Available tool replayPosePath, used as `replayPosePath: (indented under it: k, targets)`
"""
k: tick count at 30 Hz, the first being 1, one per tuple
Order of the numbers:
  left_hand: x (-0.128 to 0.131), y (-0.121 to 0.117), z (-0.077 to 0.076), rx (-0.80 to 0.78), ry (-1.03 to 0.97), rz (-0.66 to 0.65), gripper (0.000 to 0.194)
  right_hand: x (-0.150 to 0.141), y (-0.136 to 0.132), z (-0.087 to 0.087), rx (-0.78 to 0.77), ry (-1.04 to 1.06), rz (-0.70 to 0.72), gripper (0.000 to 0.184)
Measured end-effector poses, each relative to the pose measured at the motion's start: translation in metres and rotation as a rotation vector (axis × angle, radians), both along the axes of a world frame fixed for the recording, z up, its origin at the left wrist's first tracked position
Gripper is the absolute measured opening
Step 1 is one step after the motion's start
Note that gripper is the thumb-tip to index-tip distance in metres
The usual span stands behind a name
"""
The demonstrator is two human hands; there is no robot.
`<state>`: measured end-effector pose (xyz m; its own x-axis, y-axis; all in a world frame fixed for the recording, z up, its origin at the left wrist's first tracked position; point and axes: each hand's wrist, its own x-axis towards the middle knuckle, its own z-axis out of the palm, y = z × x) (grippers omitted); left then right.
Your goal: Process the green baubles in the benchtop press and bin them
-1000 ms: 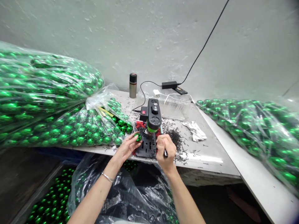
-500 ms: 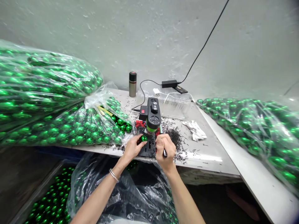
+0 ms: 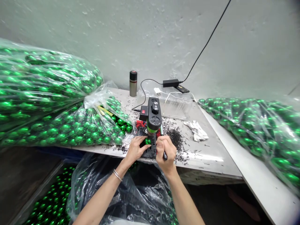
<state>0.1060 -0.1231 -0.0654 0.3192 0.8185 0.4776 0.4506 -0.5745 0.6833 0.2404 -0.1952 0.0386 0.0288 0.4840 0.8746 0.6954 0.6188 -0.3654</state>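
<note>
A shiny green ball (image 3: 148,141) sits between the thumb and fingers of my left hand (image 3: 135,148), under the head of a small black machine (image 3: 154,113). My right hand (image 3: 166,153) is wrapped round a lever handle (image 3: 165,156) with a black grip at the machine's right side. Below the head is the machine's black slotted base plate (image 3: 148,153). Red parts (image 3: 140,124) show behind the ball, partly hidden by the machine. Many small black pieces (image 3: 174,139) lie heaped to the right of my right hand.
Clear plastic bags of green balls (image 3: 47,93) bulge over the left side; another bag (image 3: 255,128) lies at right. A flask (image 3: 133,83), power adapter (image 3: 171,83), clear plastic tray (image 3: 178,107) and white gloves (image 3: 196,130) are on the table. Below hangs clear plastic sheeting (image 3: 122,190).
My left hand has shifted the green ball slightly right and towards me, under the machine head. My right hand keeps its hold on the lever, nearly unmoved.
</note>
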Motion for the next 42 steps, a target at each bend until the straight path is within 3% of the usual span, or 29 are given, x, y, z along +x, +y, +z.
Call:
replayPosePath:
  k: [10,17,23,26,29,32,34,37,40,42]
  targets:
    - [0.000,-0.001,-0.001,-0.036,-0.036,-0.007,0.030,0.002,0.009,-0.037,0.096,-0.011,-0.002,0.023]
    - [-0.001,-0.002,0.000,-0.054,-0.044,-0.026,0.033,-0.003,0.013,-0.049,0.140,0.038,-0.051,0.026]
    - [0.000,-0.001,0.002,-0.083,-0.038,-0.020,0.033,-0.003,0.013,-0.061,0.127,0.007,-0.013,0.023]
    - [0.002,0.001,0.003,-0.088,-0.034,-0.008,0.033,-0.001,0.010,-0.050,0.108,0.011,-0.006,0.024]
    - [0.002,-0.004,0.004,-0.067,-0.037,0.009,0.032,-0.001,0.007,-0.021,0.091,0.063,0.007,0.027]
    - [-0.008,-0.022,0.002,0.009,-0.021,0.000,0.032,-0.003,0.005,0.010,-0.003,0.145,0.004,0.028]
    - [-0.019,-0.035,0.004,0.088,0.027,-0.014,0.043,-0.005,0.004,0.022,-0.051,0.180,0.006,0.030]
    - [-0.038,-0.036,0.014,0.198,0.116,0.024,0.054,-0.007,0.003,0.021,-0.051,0.185,0.003,0.030]
    - [-0.050,-0.007,0.029,0.209,0.215,0.192,0.031,-0.009,0.003,0.012,-0.028,0.169,-0.002,0.029]
    - [-0.052,0.020,0.036,0.163,0.332,0.289,0.025,-0.008,0.002,0.007,-0.018,0.157,0.002,0.029]
